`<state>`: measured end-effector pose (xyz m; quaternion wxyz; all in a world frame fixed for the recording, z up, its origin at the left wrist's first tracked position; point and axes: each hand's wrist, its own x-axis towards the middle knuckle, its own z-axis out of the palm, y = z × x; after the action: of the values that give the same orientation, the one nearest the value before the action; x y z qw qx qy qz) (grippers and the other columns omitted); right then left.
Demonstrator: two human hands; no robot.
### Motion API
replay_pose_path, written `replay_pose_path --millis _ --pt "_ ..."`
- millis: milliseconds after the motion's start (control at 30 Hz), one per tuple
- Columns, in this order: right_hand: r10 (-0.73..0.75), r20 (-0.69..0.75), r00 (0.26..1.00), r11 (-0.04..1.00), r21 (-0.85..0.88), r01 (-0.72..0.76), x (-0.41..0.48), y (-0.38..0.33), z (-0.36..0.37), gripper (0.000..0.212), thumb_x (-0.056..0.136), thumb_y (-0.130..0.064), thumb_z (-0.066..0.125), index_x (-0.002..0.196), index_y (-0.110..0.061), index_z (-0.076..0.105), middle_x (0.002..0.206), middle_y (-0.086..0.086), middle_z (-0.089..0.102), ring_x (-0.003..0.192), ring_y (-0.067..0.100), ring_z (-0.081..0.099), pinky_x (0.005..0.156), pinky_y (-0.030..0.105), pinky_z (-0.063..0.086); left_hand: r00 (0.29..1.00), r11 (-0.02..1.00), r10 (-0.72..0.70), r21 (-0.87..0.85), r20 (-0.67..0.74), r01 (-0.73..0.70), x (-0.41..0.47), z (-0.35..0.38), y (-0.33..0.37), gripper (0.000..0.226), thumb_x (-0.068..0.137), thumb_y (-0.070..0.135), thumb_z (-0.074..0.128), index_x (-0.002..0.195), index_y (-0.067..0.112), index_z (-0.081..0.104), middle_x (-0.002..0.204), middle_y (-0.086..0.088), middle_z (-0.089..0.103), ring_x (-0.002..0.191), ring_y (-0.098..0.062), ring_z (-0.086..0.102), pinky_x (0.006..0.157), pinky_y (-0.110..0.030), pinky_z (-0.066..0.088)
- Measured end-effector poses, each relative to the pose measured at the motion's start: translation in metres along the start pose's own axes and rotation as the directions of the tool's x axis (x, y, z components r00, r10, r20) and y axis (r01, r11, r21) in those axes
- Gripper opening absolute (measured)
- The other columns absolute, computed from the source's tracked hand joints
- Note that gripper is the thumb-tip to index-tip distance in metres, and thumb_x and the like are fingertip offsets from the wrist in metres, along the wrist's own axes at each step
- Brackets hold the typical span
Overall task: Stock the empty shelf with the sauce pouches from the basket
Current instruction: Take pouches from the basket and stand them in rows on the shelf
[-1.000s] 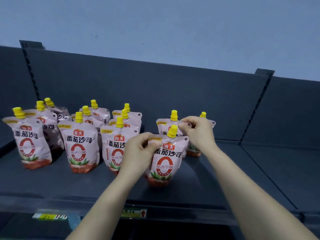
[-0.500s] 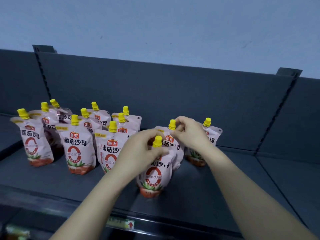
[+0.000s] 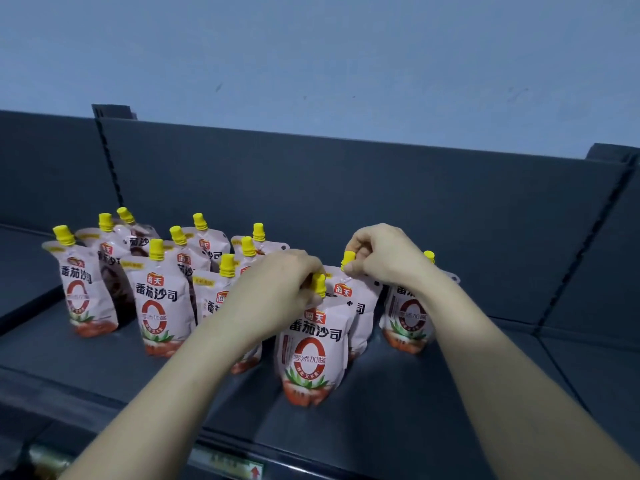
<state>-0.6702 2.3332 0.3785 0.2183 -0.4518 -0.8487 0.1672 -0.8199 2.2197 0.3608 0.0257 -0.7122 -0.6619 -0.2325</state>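
Sauce pouches [image 3: 156,306] upright on dark shelf [image 3: 381,410], left and centre of frame, pale blue wall [image 3: 311,64] above, left hand [image 3: 277,292] pinching front pouch [image 3: 313,355] cap, right hand [image 3: 381,258] pinching cap of pouch behind [image 3: 360,306], open shelf at right

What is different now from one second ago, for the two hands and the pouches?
The left hand moved along the top of the front pouch, from its corner to its yellow cap. The right hand took hold of the rear pouch by its cap, free before. The other pouches stand as they were on the shelf.
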Motion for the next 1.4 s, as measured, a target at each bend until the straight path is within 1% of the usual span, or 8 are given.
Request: replay_pose_path --millis 200,333,467,800,1067,1167,1300,1400 --pt "-0.034 -0.047 0.998 0.999 -0.006 0.034 0.021 0.003 0.010 0.009 0.077 -0.013 0.071 0.080 -0.021 0.067 0.069 -0.008 0.059 0.074 0.015 0.056 0.068 0.028 0.047 0.998 1.000 -0.001 0.004 -0.063 0.001 0.021 0.015 -0.006 0.009 0.080 0.022 0.066 0.086 0.017 0.063 0.086 0.003 0.060 0.087 -0.018 0.054 0.076 -0.040 0.047" --pt "-0.022 -0.081 0.996 1.000 -0.014 0.021 0.033 0.004 0.015 0.006 0.080 -0.013 0.069 0.084 -0.017 0.068 0.075 -0.006 0.060 0.079 0.016 0.057 0.068 0.027 0.045 0.998 1.000 -0.026 0.001 -0.062 0.026 0.034 0.021 -0.011 0.009 0.079 0.020 0.066 0.085 0.014 0.062 0.087 0.001 0.060 0.089 -0.020 0.054 0.078 -0.042 0.046" --pt "-0.018 -0.077 0.997 1.000 -0.014 0.017 0.040 0.006 0.017 0.006 0.082 -0.013 0.068 0.087 -0.015 0.069 0.077 -0.006 0.060 0.078 0.015 0.055 0.067 0.026 0.040 0.998 0.999 -0.030 -0.015 -0.063 0.029 0.042 0.022 -0.014 0.009 0.078 0.016 0.066 0.086 0.015 0.064 0.085 0.002 0.060 0.087 -0.020 0.055 0.077 -0.040 0.046" --pt "-0.020 -0.097 0.995 1.000 -0.023 0.018 0.043 0.007 0.018 0.010 0.082 -0.013 0.068 0.091 -0.016 0.071 0.080 -0.007 0.059 0.083 0.016 0.056 0.073 0.030 0.047 0.995 0.999 -0.047 -0.020 -0.089 0.046 0.048 0.027 -0.013 0.013 0.079 0.016 0.068 0.091 0.016 0.065 0.088 0.001 0.061 0.086 -0.023 0.058 0.076 -0.036 0.045" --pt "-0.030 -0.105 0.994 0.999 -0.034 0.026 0.043 0.007 0.018 0.012 0.082 -0.014 0.069 0.093 -0.015 0.070 0.083 -0.005 0.060 0.083 0.017 0.057 0.071 0.028 0.045 0.992 0.996 -0.073 -0.058 -0.103 0.068 0.051 0.029 -0.007 0.015 0.080 0.018 0.068 0.096 0.017 0.065 0.091 0.000 0.062 0.088 -0.021 0.057 0.071 -0.027 0.033" --pt "-0.034 -0.108 0.994 0.999 -0.045 0.029 0.043 0.008 0.018 0.013 0.083 -0.014 0.068 0.095 -0.016 0.070 0.085 -0.004 0.061 0.085 0.018 0.058 0.071 0.029 0.047 0.992 0.997 -0.070 -0.045 -0.106 0.066 0.052 0.031 -0.005 0.018 0.081 0.020 0.067 0.100 0.017 0.065 0.094 0.000 0.063 0.090 -0.022 0.057 0.073 -0.029 0.035" --pt "-0.044 -0.121 0.992 0.997 -0.065 0.036 0.043 0.007 0.020 0.014 0.084 -0.014 0.067 0.097 -0.017 0.070 0.085 -0.005 0.060 0.085 0.018 0.058 0.071 0.029 0.047 0.991 0.996 -0.086 -0.044 -0.103 0.082 0.050 0.030 -0.008 0.015 0.081 0.021 0.067 0.096 0.019 0.065 0.092 0.001 0.062 0.090 -0.021 0.057 0.080 -0.034 0.042" --pt "-0.048 -0.132 0.990 0.997 -0.065 0.040 0.042 0.007 0.021 0.015 0.085 -0.015 0.066 0.099 -0.016 0.069 0.087 -0.004 0.060 0.086 0.018 0.058 0.071 0.029 0.046 0.990 0.993 -0.105 -0.055 -0.091 0.100 0.049 0.027 -0.010 0.014 0.080 0.020 0.068 0.094 0.018 0.065 0.091 0.000 0.062 0.090 -0.022 0.057 0.078 -0.035 0.045"
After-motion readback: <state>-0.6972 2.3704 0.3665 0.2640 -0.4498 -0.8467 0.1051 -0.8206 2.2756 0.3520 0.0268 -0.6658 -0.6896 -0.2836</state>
